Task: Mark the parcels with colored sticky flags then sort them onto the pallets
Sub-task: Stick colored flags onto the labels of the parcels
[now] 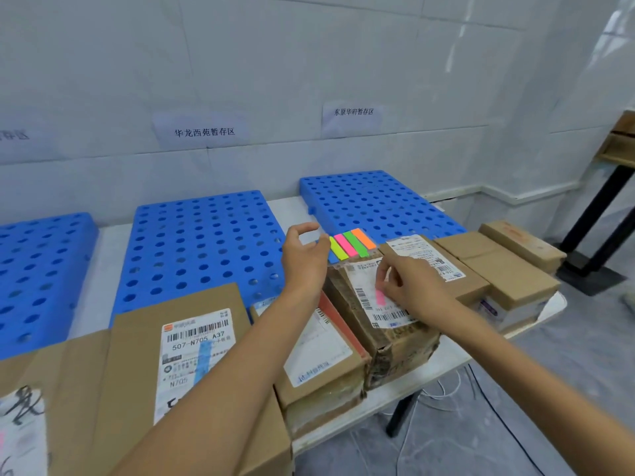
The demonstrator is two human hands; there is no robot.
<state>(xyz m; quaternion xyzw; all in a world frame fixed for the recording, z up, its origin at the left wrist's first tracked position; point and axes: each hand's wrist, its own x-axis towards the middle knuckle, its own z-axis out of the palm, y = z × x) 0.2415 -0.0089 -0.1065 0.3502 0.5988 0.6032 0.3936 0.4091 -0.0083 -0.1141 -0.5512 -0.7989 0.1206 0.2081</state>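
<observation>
Nearest, left of the left forearm, a big box (137,355) already carries a blue flag (203,359). Between the forearms lies a flat box (319,352).

The right hand (409,286), fingers curled, pinches the top of a pink flag (379,297) lying on the label (395,316) of a worn box (395,352). The flag sits close to the barcodes. If it is not pressed flat before the hand lifts, it may cling to the thumb and peel off, or end up askew over a code.

Just left, the left hand (304,259), curled, seems to pinch the edge of the flag pad (350,247). A slack hold could let the pad fall behind the box.

Right of the right hand, packed boxes (508,266) crowd the table edge. Beyond both hands lie bare blue pallets (206,242), with signs (204,132) on the wall behind.
</observation>
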